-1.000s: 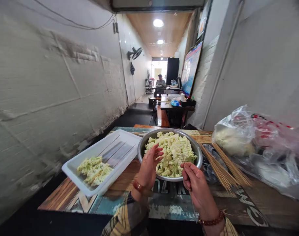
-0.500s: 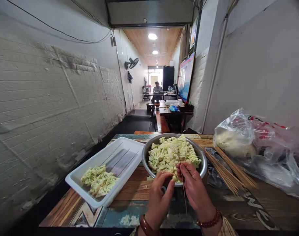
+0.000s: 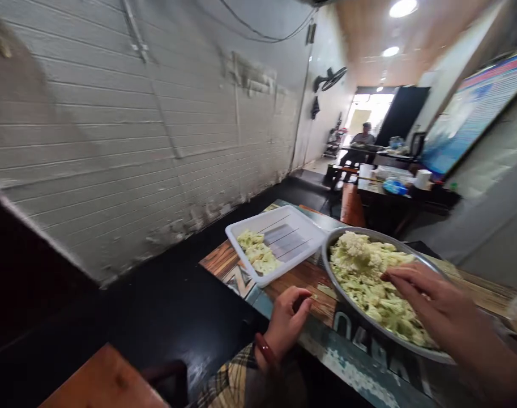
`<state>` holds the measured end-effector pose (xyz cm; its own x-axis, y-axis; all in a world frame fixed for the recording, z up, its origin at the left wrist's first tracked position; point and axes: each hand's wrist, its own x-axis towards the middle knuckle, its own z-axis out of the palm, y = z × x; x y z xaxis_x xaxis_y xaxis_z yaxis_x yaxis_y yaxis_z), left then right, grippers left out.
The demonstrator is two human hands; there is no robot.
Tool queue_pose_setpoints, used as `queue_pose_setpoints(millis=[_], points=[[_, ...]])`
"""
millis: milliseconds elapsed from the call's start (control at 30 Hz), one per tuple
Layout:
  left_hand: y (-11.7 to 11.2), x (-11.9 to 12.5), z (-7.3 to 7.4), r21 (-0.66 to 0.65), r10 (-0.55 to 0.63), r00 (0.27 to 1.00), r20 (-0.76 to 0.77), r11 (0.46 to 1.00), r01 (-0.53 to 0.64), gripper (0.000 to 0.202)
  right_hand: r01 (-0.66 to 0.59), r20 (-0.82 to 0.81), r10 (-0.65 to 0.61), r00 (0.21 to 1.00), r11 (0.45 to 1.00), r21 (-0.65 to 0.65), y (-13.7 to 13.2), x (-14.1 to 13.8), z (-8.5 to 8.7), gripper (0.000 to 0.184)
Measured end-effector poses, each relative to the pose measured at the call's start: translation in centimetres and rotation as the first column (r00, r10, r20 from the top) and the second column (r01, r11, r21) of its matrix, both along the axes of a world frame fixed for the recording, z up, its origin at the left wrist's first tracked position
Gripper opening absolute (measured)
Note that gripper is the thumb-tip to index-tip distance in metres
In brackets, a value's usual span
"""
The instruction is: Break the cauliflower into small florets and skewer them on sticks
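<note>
Small eatery, by appearance: long, narrow room with white brick wall [image 3: 114, 113] at ten o'clock, fan [image 3: 333, 78] at one, ceiling lights [image 3: 403, 8] between one and two, bright doorway [image 3: 359, 117] and seated person [image 3: 362, 138] at two, and large printed board [image 3: 466, 119] between two and three. At three, dark table [image 3: 368, 185] bearing blue packet [image 3: 395, 187], with orange-brown bench [image 3: 352, 207]. Foreground, lettered table [image 3: 324, 309] for food: tray [image 3: 292, 261] at five and metal bowl [image 3: 329, 275] at four, both containing cut cauliflower [image 3: 360, 253].
</note>
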<state>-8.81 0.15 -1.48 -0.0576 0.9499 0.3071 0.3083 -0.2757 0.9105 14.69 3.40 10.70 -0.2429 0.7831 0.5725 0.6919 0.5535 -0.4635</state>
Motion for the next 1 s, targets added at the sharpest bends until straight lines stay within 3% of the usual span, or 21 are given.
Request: queue_pose_setpoints(millis=[33,167,400,500,633,867,1000], points=[[-0.2,-0.3,-0.5,-0.01,0.002,1.0,-0.019,1.0,-0.002,0.021,-0.101,0.073,0.1,0.992,0.995,0.009,0.6,-0.5,0.6,0.017],[-0.6,-1.4,-2.2,-0.028,-0.026,0.99,-0.139,0.999,0.022,0.022,-0.258,0.277,0.241,0.93,0.966,0.026,3.1,-4.7,1.9,0.019],[0.2,-3.0,-3.3,-0.089,-0.072,0.982,-0.173,0.994,0.057,0.02,-0.351,0.522,0.405,0.751,0.914,-0.204,9.8,-12.7,1.5,0.021],[1.1,-2.9,-2.9,-0.123,-0.203,0.955,-0.216,0.976,0.18,0.018,-0.392,0.518,0.475,0.711,0.88,-0.269,12.0,-15.1,0.4,0.02],[2.4,-2.3,-2.7,-0.179,-0.38,0.889,-0.254,0.922,0.343,0.018,-0.476,0.447,0.615,0.65,0.788,-0.391,14.0,-17.2,-1.9,0.019],[2.9,-2.3,-2.8,-0.212,-0.394,0.897,-0.198,0.911,0.354,0.023,-0.553,0.334,0.755,0.564,0.646,-0.526,15.8,-18.5,-4.9,0.019],[2.8,-2.5,-2.6,-0.241,-0.378,0.899,-0.221,0.914,0.326,0.024,-0.552,0.335,0.78,0.529,0.616,-0.562,16.4,-18.8,-6.1,0.02]])
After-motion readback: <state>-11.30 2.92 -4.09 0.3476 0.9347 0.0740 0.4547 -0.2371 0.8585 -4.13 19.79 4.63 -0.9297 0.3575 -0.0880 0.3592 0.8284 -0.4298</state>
